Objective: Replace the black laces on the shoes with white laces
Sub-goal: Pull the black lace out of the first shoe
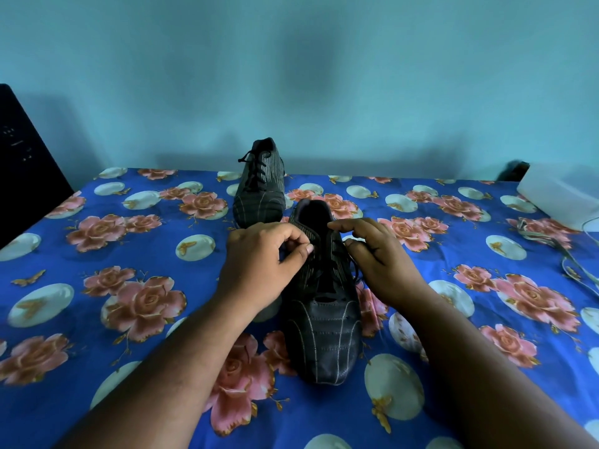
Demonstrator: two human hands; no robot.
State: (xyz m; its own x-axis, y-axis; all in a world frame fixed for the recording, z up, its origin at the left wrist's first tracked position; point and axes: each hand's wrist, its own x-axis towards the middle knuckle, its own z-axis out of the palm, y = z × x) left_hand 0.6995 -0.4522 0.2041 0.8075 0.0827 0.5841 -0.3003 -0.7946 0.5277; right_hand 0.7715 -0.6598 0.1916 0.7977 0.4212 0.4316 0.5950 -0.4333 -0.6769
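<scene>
No readable text, label, brand or number shows on anything here.

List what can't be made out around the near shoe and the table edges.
- Head view: black lace on the near shoe is dark on dark; its path under the left hand and right hand is hidden.
- Pale box at the right: blurred and cut off by the frame edge.
- Dark object at the left: cut off, too dark to identify.
- Whitish cords at the right: too blurred to name.

near shoe (324,322): black, toe toward camera, black laces (337,254) loosened | far shoe (259,186): laced, behind
</scene>
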